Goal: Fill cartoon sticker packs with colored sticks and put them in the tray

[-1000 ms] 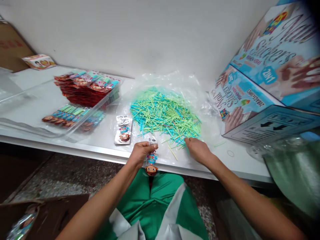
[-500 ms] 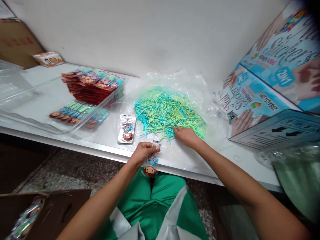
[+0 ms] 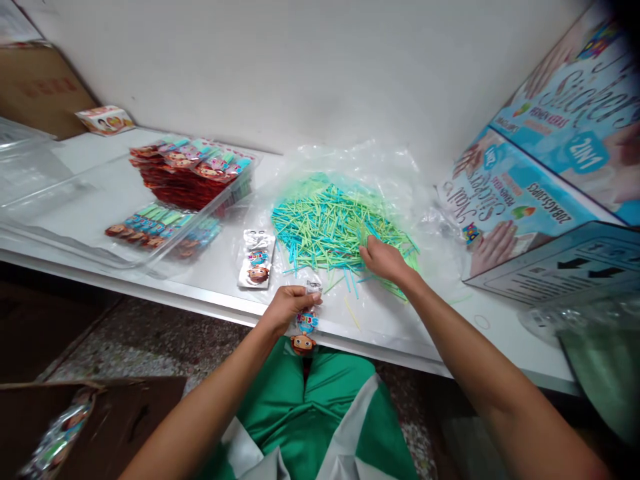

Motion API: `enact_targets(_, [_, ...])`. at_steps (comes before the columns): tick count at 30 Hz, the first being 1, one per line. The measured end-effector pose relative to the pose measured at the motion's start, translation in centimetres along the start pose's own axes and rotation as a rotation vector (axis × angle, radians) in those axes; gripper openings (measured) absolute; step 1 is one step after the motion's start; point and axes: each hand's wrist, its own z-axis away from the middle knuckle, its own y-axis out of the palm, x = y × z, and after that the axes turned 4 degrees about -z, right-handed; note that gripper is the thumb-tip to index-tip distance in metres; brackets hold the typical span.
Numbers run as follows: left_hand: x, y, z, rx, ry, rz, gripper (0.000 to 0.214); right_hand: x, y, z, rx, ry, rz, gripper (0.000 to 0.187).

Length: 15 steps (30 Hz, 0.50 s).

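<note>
At the table's front edge, my left hand [image 3: 291, 307] pinches a small printed sachet [image 3: 306, 321] with a cartoon face at its lower end; it hangs upright over the edge. My right hand [image 3: 384, 259] is closed at the front right of a heap of thin green and blue plastic sticks [image 3: 320, 223]. A few green sticks [image 3: 363, 233] stick up from its fingertips. The heap lies on a clear plastic bag [image 3: 390, 163]. Left of the heap lies a silver sachet [image 3: 257, 260] with a similar print.
To the left, a clear plastic tray [image 3: 65, 193] holds a stack of red-edged packets [image 3: 175, 183] and a row of sachets [image 3: 145, 227]. Large blue printed boxes [image 3: 540, 173] stand at the right. An open carton [image 3: 145, 420] with packets sits below the table at lower left.
My right hand has lifted slightly and moved up and right over the heap, with green sticks now showing at its fingertips. The left hand still holds the sachet in nearly the same place.
</note>
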Motion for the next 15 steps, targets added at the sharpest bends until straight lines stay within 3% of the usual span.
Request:
enact_targets(10, [0.1,0.0,0.0,0.005,0.023,0.014,0.029,0.0,-0.3,-1.3,-0.099,0.033,-0.145,0.039])
enact_targets(15, [0.0,-0.1,0.1,-0.004,0.009,0.010,0.031,-1.1,-0.5,-1.1,-0.096,0.015,-0.251,0.062])
